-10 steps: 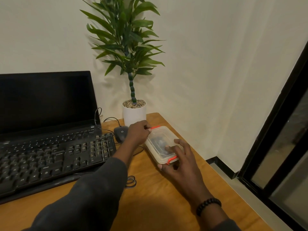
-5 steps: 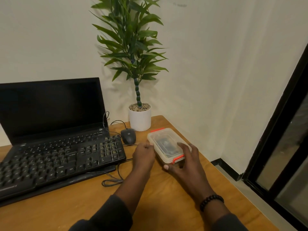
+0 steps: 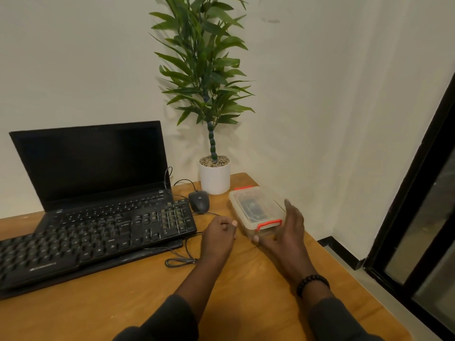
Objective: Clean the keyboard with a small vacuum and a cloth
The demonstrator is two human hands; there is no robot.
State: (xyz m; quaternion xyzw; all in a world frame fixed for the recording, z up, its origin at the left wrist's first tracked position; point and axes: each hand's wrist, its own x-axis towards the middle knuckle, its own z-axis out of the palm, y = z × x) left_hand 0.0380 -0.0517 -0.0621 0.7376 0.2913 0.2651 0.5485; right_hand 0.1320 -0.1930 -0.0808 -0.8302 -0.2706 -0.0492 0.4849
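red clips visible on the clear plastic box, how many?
2 on the clear plastic box: one red latch clip on the near end by the right hand, one red latch clip on the far end near the white plant pot. The long sides show none.

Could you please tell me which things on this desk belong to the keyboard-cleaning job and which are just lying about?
Job: keyboard; clear box with red clips, at the right hand; left hand beside it.
Lying about: laptop, mouse, potted plant.
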